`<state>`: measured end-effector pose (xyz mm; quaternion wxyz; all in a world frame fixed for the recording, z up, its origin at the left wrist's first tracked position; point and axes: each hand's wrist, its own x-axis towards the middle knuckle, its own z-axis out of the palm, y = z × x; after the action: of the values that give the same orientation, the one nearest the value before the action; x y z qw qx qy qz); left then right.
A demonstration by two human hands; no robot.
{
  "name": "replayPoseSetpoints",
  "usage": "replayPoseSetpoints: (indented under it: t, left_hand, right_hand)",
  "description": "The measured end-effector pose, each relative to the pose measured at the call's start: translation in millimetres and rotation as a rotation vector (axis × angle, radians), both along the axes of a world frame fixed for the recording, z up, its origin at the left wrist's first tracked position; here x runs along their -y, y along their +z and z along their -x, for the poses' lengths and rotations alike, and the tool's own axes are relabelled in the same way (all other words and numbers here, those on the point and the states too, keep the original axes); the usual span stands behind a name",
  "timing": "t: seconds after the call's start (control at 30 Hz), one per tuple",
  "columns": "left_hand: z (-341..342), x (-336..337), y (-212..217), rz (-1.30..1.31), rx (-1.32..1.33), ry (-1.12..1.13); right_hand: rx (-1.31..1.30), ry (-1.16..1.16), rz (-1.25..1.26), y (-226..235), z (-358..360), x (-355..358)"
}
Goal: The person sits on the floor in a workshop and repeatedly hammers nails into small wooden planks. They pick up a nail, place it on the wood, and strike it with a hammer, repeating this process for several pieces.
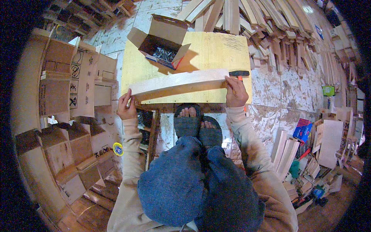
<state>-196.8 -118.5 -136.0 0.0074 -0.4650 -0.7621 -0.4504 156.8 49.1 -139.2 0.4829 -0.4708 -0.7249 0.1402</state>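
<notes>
A long pale wooden board [179, 80] spans between my two hands, above the near part of a yellowish wooden work table [220, 50]. My left hand [126, 106] is closed on the board's left end. At its right end, my right hand [235, 92] grips it with thumb and fingers. Just beyond the right hand lies a hammer [239, 73] with a dark head and an orange handle, partly hidden by that hand. On the far left of the table stands an open cardboard box [166, 31] holding many nails [165, 55].
Stacked wooden strips [270, 19] cover the floor at the far right. Cardboard boxes [58, 62] stand along the left. To the right lie wood offcuts [328, 135] and a blue and red box [302, 129]. A yellow round lid [118, 149] sits near my left forearm.
</notes>
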Motion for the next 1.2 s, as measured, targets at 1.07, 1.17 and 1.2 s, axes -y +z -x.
replayPoseSetpoints:
  t: [1.07, 1.17, 1.2]
  left_hand:
    - [-36.6, -165.9, 80.4, 0.267, 0.047, -0.242]
    - [-46.8, -224.1, 81.1, 0.864, -0.313, -0.312]
    - [-53.0, -235.1, 77.7, 0.927, -0.361, -0.280]
  right_hand:
    - [0.660, 0.291, -0.304, 22.0, -20.5, -11.4]
    - [0.637, 0.312, -0.304, 21.7, -22.0, -13.4]
    - [0.617, 0.311, -0.308, 21.1, -21.8, -13.8]
